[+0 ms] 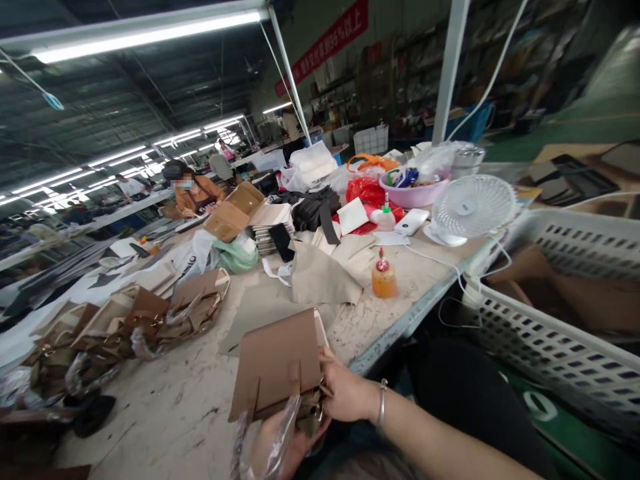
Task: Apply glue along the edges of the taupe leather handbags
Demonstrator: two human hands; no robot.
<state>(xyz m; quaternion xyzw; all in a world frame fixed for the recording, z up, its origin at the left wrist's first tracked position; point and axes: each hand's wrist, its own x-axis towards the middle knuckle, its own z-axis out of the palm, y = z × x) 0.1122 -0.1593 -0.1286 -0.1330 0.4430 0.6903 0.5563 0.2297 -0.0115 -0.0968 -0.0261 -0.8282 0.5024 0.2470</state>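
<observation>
A brown handbag [280, 360] with its flap facing up is tilted at the near edge of the worktable. My right hand [346, 387], a silver bangle at its wrist, is closed round the bag's right side. Low on the bag, my left hand [280, 443] grips its near end, and some of its fingers are hidden. A strap in clear plastic wrap [283, 433] hangs across the left hand. Just beyond the bag lie grey-beige sheets [323, 273], and an orange bottle [384, 279] with a red top stands to their right.
Several brown bags [150, 310] line the table's left side. Farther back are a white fan [473, 207], a pink basin [415, 193], black straps [315, 208] and a cardboard box [234, 212]. A white crate [545, 333] stands at right. A person [197, 190] sits across the table.
</observation>
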